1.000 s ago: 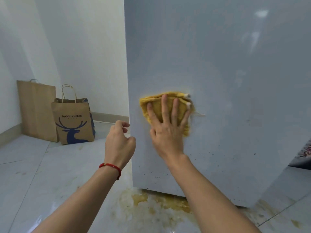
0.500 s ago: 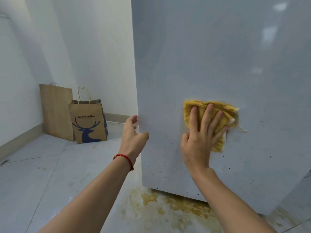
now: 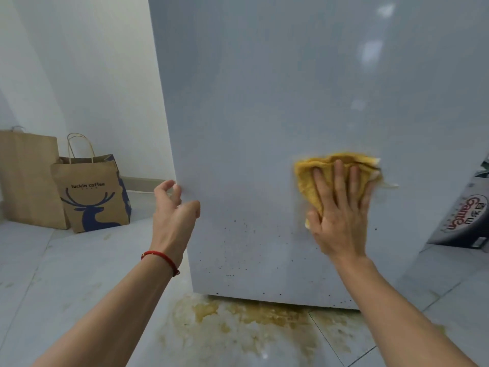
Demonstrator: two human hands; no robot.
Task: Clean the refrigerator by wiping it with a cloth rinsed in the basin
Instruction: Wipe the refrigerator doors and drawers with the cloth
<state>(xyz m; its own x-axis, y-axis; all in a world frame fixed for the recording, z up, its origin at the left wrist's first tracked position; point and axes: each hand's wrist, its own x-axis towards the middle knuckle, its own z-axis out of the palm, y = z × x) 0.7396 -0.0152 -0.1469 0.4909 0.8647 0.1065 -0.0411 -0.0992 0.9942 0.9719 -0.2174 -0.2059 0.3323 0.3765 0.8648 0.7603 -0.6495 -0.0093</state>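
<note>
The refrigerator fills the middle and right of the view, a pale grey side panel with small dark specks low down. A folded yellow cloth lies flat against that panel at the right. My right hand presses the cloth to the panel with fingers spread. My left hand hovers at the refrigerator's left edge, fingers loosely curled and apart, holding nothing. A red string sits on the left wrist. No basin is in view.
A brownish-yellow stain spreads on the tiled floor under the refrigerator's bottom edge. Two brown paper bags stand against the white wall at the left. A printed box stands at the far right.
My right hand has slid the cloth rightward across the panel, from near the left edge to the right part. My left hand has opened and moved up toward the refrigerator's left edge.
</note>
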